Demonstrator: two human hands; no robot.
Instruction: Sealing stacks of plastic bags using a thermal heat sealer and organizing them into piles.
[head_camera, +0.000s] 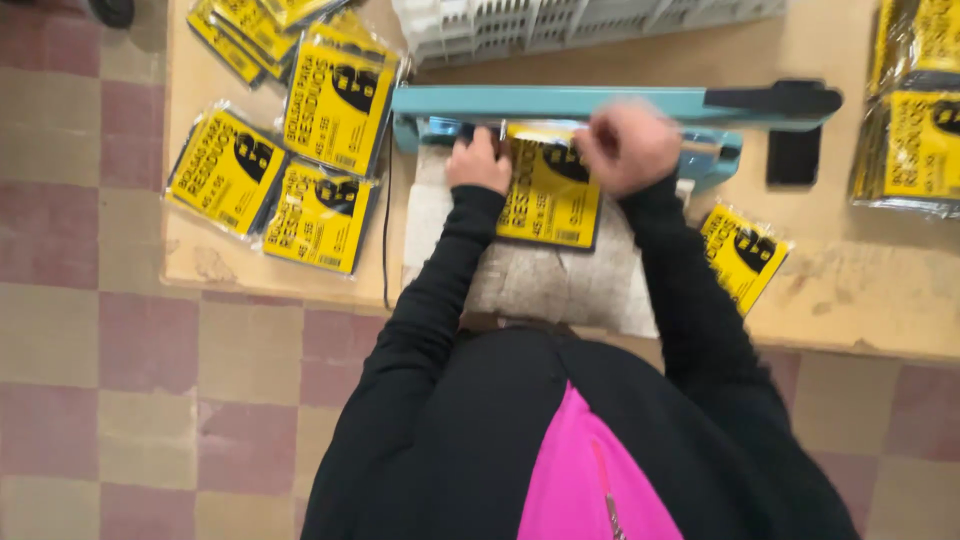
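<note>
Yellow packet (550, 195) under both hands, sealer arm (600, 102) above, packets (290, 170) beside.

Wooden table (830, 290): yellow packets (318, 215), teal sealer (600, 105), cloth (560, 280).

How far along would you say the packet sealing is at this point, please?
Looks done: several yellow packets piled left of the sealer. In hand: left hand and right hand hold one packet under its raised arm. Seemingly left: stacked packets at right.
</note>
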